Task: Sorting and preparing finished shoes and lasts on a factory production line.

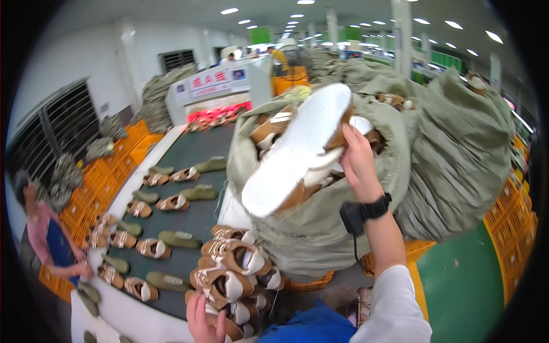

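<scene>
My right hand (357, 157) grips a brown-and-white shoe (303, 151) by one end, its white sole turned toward me. The shoe hangs over the open mouth of a grey-green woven sack (320, 240), where more such shoes lie, partly hidden behind it. My left hand (203, 321), low in the view, rests against a pile of brown-and-white shoes (234, 257), its fingers stretched and apart from the thumb. The pile stands at the near right edge of a dark conveyor belt (194, 220).
Rows of shoes and olive-green insole-like pieces (180, 239) lie along the belt. A person in pink (48, 243) works across it. Another full sack (457, 160) bulges at right, beside stacked orange crates (509, 228). A white machine housing (220, 86) spans the belt's far end.
</scene>
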`<state>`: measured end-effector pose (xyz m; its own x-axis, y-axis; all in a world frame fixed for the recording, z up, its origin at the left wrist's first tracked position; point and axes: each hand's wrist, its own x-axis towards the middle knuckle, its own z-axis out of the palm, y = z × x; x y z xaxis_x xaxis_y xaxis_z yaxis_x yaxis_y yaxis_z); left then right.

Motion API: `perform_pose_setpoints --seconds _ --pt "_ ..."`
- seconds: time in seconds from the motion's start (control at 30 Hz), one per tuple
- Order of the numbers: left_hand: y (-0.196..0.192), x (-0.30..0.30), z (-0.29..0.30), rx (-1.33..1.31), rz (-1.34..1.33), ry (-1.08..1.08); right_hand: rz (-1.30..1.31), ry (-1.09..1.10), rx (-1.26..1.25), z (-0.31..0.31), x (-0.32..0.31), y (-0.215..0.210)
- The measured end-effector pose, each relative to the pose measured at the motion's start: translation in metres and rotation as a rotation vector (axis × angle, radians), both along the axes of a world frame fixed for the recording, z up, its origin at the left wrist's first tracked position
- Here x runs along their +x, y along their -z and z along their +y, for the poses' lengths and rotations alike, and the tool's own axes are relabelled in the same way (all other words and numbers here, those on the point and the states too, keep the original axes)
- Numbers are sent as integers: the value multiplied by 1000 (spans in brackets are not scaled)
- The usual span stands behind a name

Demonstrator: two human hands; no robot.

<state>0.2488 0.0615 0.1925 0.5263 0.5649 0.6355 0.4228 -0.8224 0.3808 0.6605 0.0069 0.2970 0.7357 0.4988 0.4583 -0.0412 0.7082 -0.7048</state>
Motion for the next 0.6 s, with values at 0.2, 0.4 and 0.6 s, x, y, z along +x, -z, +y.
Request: perform_pose_setpoints --seconds 0.2,0.4,0.6 --pt "13 10 13 353 -110 90 255 -545 -91 38 -140 81" --pt "13 -47 21 331 19 -338 331 -809 -238 63 -221 112" --pt "51 -126 29 -884 -911 -296 33 -1240 -295 95 -254 107"
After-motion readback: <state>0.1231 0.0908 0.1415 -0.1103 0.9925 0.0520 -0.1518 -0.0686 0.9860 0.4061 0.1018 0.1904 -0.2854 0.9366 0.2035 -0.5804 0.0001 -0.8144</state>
